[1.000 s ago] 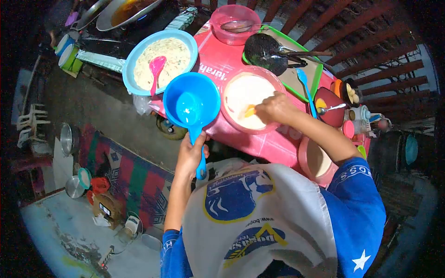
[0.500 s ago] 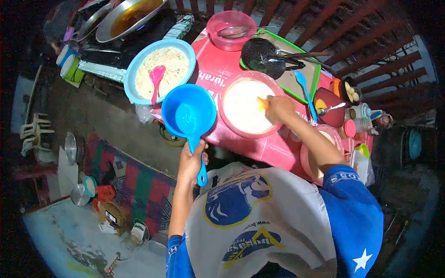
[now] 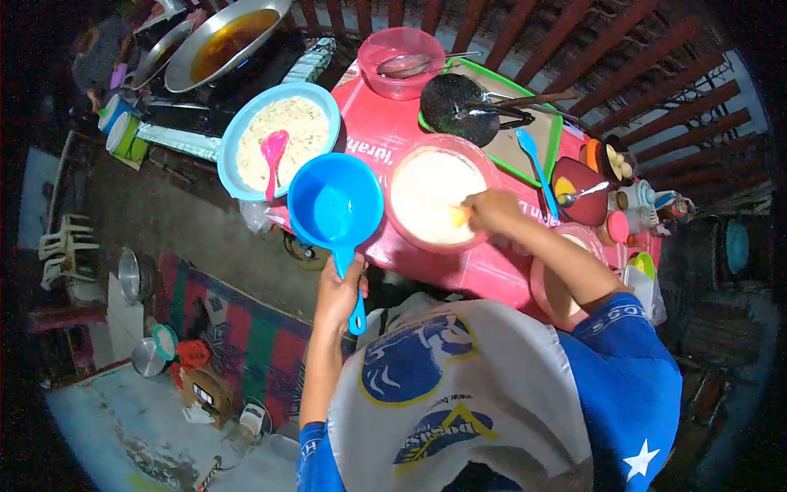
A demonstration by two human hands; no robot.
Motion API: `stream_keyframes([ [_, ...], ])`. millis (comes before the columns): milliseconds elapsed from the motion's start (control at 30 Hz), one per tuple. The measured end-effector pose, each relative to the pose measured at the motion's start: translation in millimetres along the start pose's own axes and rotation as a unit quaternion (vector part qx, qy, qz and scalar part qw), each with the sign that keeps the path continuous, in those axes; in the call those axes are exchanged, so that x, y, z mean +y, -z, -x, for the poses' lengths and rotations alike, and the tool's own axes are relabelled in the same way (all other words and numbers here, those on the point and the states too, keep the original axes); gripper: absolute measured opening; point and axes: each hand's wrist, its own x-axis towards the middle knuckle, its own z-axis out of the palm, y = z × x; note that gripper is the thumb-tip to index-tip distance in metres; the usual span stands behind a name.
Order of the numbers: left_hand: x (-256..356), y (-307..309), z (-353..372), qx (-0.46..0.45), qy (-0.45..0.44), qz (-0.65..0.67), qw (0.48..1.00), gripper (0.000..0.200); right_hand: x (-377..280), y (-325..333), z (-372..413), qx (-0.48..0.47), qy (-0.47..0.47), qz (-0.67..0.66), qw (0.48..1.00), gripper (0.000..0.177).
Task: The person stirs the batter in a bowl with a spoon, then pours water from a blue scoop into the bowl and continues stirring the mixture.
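My left hand is closed round the handle of a blue dipper, whose bowl faces up with only a wet-looking shine inside. My right hand grips an orange utensil dipped in white batter; its lower end is hidden. That batter fills a pink basin on the red-covered table. Left of it, a light blue basin holds a pale mixture with green flecks, and a pink spoon rests in it. The dipper overlaps this basin's edge in view.
A pan of brown oil sits on the stove at the upper left. Behind the batter are a pink bowl with a strainer, a green-rimmed tray and a black round pan. Jars and another pink container stand at the right.
My right hand has moved the orange utensil slightly down and left through the batter, toward the basin's near side. My left hand keeps the dipper in nearly the same place.
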Motion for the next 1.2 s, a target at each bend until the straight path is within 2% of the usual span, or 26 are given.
stream_keyframes([
  [33, 3, -1, 1, 0.006, -0.002, 0.001, 1.000, 0.017, 5, 15, 0, -0.009, -0.034, -0.027, 0.999, 0.022],
  [133, 6, -2, -4, 0.001, 0.007, -0.026, 1.000, 0.017, -5, -6, -37, 0.138, -0.058, -0.015, 0.989, 0.022],
  [200, 7, -6, -2, 0.003, 0.000, -0.023, 1.000, 0.018, -22, -20, -28, 0.118, -0.013, -0.027, 0.993, 0.024],
  [233, 9, -8, -3, 0.005, -0.009, -0.015, 1.000, 0.018, -19, -15, -15, 0.040, 0.010, -0.029, 0.999, 0.024],
  [333, 12, -5, -3, 0.004, -0.013, -0.034, 0.999, 0.018, 18, 3, -11, -0.014, -0.028, -0.029, 0.999, 0.025],
  [367, 13, -5, -6, 0.005, -0.015, -0.033, 0.999, 0.018, 14, 6, -16, 0.074, -0.049, -0.025, 0.996, 0.022],
  [467, 11, -8, -6, 0.002, 0.001, -0.050, 0.999, 0.017, -14, -13, -38, 0.117, -0.028, -0.011, 0.993, 0.020],
  [500, 14, -10, -6, -0.002, -0.012, -0.041, 0.999, 0.017, -17, -16, -30, 0.059, 0.000, -0.019, 0.998, 0.020],
  [533, 16, -10, -7, -0.005, -0.024, -0.031, 0.999, 0.018, -16, -12, -15, 0.065, 0.032, -0.029, 0.997, 0.020],
  [600, 13, -8, -11, 0.011, -0.026, -0.024, 0.999, 0.018, 3, 25, -8, -0.007, -0.033, -0.006, 0.999, 0.020],
  [633, 13, -8, -13, 0.005, -0.029, -0.030, 0.999, 0.019, 6, 16, -23, 0.065, -0.055, -0.005, 0.996, 0.020],
  [733, 14, -12, -7, -0.004, -0.024, -0.045, 0.999, 0.020, -23, -4, -32, 0.072, -0.022, 0.011, 0.997, 0.021],
  [767, 19, -12, -9, -0.006, -0.025, -0.053, 0.998, 0.020, -22, -8, -20, 0.065, 0.024, 0.011, 0.998, 0.022],
  [867, 18, -11, -10, 0.008, -0.021, -0.046, 0.999, 0.019, 9, 6, -11, 0.023, -0.005, 0.020, 1.000, 0.023],
  [900, 18, -11, -11, 0.007, -0.021, -0.051, 0.998, 0.020, 8, 18, -17, 0.054, -0.035, 0.010, 0.998, 0.023],
  [933, 19, -12, -12, 0.007, -0.022, -0.051, 0.998, 0.020, 0, 16, -22, 0.054, -0.035, 0.009, 0.998, 0.023],
  [1000, 21, -15, -12, 0.009, -0.017, -0.082, 0.996, 0.019, -14, 1, -34, 0.115, -0.029, -0.016, 0.993, 0.022],
  [1067, 21, -14, -14, 0.003, -0.030, -0.078, 0.996, 0.018, -16, -2, -13, 0.032, 0.036, -0.005, 0.999, 0.022],
  [1133, 19, -15, -12, 0.001, -0.035, -0.067, 0.997, 0.017, 3, 10, -5, 0.029, 0.015, 0.014, 0.999, 0.022],
  [1167, 22, -15, -11, -0.002, -0.035, -0.070, 0.997, 0.016, 5, 27, -13, -0.020, -0.038, 0.021, 0.999, 0.022],
  [1200, 24, -15, -11, -0.007, -0.035, -0.074, 0.997, 0.016, 2, 25, -21, -0.018, -0.037, 0.021, 0.999, 0.022],
])
